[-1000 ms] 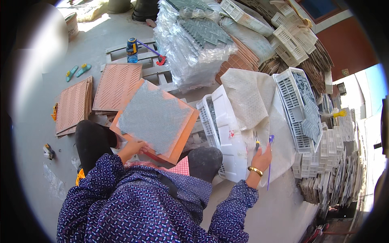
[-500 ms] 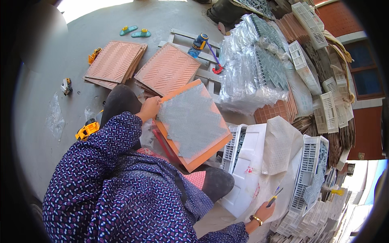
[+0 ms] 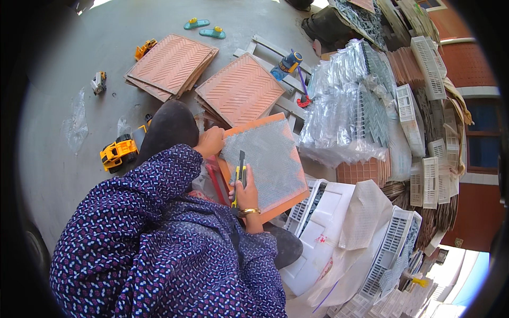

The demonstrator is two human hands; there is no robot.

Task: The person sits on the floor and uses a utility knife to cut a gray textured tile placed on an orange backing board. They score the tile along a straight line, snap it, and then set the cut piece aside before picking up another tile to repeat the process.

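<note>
An orange board (image 3: pixel 298 199) tilts across my lap, its face covered by a sheet of grey-white mesh (image 3: pixel 268 151). At the board's upper-left edge, my left hand (image 3: pixel 212 141) grips it; the fingertips are partly hidden. My right hand (image 3: pixel 246 194), with a gold bangle (image 3: pixel 249 211) at the wrist, is closed around a yellow-and-black utility knife (image 3: pixel 234 197). The knife's dark blade points up and away from me in front of the mesh; whether it touches the mesh I cannot tell. Something red (image 3: pixel 216 183) shows just left of the board.
Beyond my knees stand two stacks of pinkish patterned panels (image 3: pixel 172 63), (image 3: pixel 241 90). A blue bottle (image 3: pixel 287 64) rests on a pale pallet (image 3: pixel 265 49). Plastic-wrapped stacks (image 3: pixel 339 106), a white foam box (image 3: pixel 321 233) and white crates (image 3: pixel 387 252) crowd the right. A yellow toy truck (image 3: pixel 119 152) sits at left.
My right hand has come from the white covering at lower right to in front of the board, bringing the utility knife. My left hand keeps its grip; the whole view has shifted slightly.
</note>
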